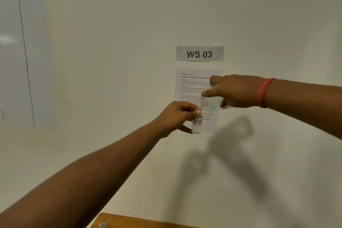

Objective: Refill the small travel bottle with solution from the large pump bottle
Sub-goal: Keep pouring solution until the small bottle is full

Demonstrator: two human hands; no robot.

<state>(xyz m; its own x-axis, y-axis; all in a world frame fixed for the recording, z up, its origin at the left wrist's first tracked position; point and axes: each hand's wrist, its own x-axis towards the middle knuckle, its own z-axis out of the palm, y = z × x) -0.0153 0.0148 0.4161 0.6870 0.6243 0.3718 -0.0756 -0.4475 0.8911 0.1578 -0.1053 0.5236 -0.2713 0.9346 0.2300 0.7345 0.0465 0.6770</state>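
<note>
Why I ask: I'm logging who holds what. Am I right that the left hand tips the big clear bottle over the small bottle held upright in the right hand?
Hands are swapped. In the head view, the right hand tips the big clear bottle, and the left hand holds the small bottle upright.

clear plastic bottles (197, 126), paper notice (190, 87), glossy wall (111, 61).

wooden tabletop (148, 221) (bottom edge), small object (102, 223)

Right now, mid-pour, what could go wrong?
The large bottle, tipped sideways in the right hand, meets the small travel bottle only at its narrow mouth, so solution could miss and spill. Both are held in the air, high above the table, so the left hand wavering could break alignment.
</note>
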